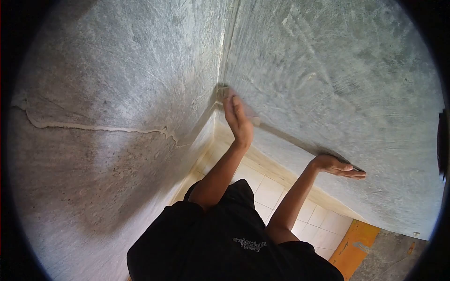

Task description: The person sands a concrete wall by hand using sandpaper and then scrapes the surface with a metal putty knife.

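My left hand (239, 122) is raised at the inside corner of two grey plastered walls. Its fingers hold a thin, flat, pinkish-brown sheet (248, 111) against the right wall (328, 70), close to the corner line. Much of the sheet is hidden behind the fingers, and I cannot tell its exact kind. Lower down on the same wall rests my right hand (338, 167), fingers stretched out with nothing in them. A dark shadow runs along the wall by its fingertips.
Across the left wall (84, 61) runs a pale, jagged crack line (93, 127). White floor tiles (269, 192) show below, between my arms. An orange board (355, 246) lies at the lower right beside rough grey floor (389, 257). Something dark (442, 145) stands at the right edge.
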Motion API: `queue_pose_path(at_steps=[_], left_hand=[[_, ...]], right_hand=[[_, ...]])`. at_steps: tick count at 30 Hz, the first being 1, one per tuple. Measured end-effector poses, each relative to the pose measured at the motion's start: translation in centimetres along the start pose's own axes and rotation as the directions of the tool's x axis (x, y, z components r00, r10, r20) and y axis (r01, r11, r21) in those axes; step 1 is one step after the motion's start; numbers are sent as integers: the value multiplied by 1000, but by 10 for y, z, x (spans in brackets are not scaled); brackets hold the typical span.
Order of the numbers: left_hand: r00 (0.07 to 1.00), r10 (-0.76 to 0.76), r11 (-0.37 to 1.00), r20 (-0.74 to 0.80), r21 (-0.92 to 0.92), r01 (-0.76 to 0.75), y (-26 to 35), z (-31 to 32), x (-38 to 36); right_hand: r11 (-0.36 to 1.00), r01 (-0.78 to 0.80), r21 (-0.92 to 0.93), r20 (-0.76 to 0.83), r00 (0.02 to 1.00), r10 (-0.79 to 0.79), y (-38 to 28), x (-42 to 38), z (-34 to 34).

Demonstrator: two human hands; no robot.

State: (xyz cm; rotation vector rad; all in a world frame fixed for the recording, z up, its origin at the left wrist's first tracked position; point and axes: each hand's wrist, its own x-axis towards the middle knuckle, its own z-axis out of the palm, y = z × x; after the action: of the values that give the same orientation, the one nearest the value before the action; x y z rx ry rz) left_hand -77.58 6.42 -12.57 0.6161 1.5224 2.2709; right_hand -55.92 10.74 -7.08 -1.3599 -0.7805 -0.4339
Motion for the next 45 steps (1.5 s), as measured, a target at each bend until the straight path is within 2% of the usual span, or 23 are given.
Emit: queue_pose_path(at_steps=[1, 2, 5, 8, 11, 12, 15, 18, 21, 24, 27, 30, 33, 35, 36, 39, 42, 45], left_hand=[[995, 46, 998, 90, 32, -49, 15, 0, 0], [976, 32, 999, 218, 17, -37, 29, -1, 1], [961, 212, 973, 176, 57, -225, 6, 7, -1], [939, 342, 930, -29, 150, -334, -20, 10, -1], [918, 374, 898, -129, 299, -324, -72, -6, 2], [936, 340, 909, -90, 286, -303, -88, -15, -3], [987, 113, 969, -118, 232, -83, -113, -27, -9], [981, 58, 976, -187, 215, -16, -100, -20, -23], [956, 39, 979, -290, 202, 21, -123, -12, -31], [951, 150, 965, -271, 248, -82, -109, -12, -31], [978, 65, 927, -197, 374, 13, -115, -24, -36], [979, -90, 993, -184, 59, 102, -127, -17, -42], [986, -114, 990, -118, 72, 123, -89, 9, -60], [999, -31, 983, -31, 181, 36, -67, 24, -74], [997, 75, 979, 8, 191, -75, -62, 27, -77], [999, 9, 987, -54, 158, -1, -57, 30, -73], [951, -276, 956, -142, -140, 256, -75, 21, -61], [928, -294, 941, -230, -242, 238, -133, 6, -56]], right_hand=[[1000, -11, 0, 3, 1000, 11, -3, 0, 0], [1000, -22, 1, 4, 1000, 22, -4, 0, 0], [1000, -29, 9, 1, 1000, 29, -5, -1, -1], [1000, 2, 18, -7, 1000, -2, 0, 1, 0], [1000, 4, 17, -11, 1000, -4, 0, 1, 0], [1000, 0, 22, -11, 1000, 1, 0, 1, 0], [999, -4, 45, -13, 1000, 4, -2, -1, 1], [998, 9, 63, -33, 999, -7, -2, -1, 2], [998, -6, 56, -19, 1000, 7, -3, -3, 0], [999, -9, 44, -9, 1000, 10, 2, -1, 1], [999, 15, 45, -12, 1000, -14, 4, -1, 1], [999, 24, 34, -15, 1000, -23, 6, -1, 1], [998, 15, 61, -20, 1000, -14, 7, -1, 3], [998, 20, 59, -18, 1000, -19, 6, -1, 2], [998, 16, 59, -8, 1000, -15, 6, -2, 2], [998, 11, 57, 7, 1000, -12, 6, 0, 0], [998, 9, 65, 0, 1000, -9, 5, 0, 0], [996, -3, 89, -7, 1000, 3, 4, -1, 1]])
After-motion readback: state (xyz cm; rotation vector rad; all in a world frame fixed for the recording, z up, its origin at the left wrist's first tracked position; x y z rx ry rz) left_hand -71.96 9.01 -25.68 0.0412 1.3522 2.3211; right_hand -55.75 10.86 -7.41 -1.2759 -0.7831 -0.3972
